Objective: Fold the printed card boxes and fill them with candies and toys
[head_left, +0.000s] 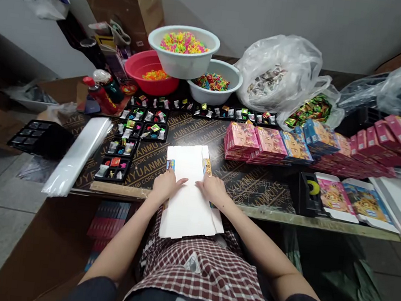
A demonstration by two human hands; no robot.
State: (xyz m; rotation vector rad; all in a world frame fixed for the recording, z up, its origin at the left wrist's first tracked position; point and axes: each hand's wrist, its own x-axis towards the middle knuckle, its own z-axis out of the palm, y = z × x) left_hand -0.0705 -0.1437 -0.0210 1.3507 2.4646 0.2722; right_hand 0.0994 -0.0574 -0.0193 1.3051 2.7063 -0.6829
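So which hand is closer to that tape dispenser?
Right. The right hand lies on the white card, on the tape dispenser side; the left hand lies farther away.

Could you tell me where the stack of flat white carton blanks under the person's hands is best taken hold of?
Probably by its two long side edges, one from each side. The stack of white carton blanks lies flat, its near end overhanging the table edge above the lap. The left hand and right hand already rest near those edges, so each grip could pinch there, thumb on top.
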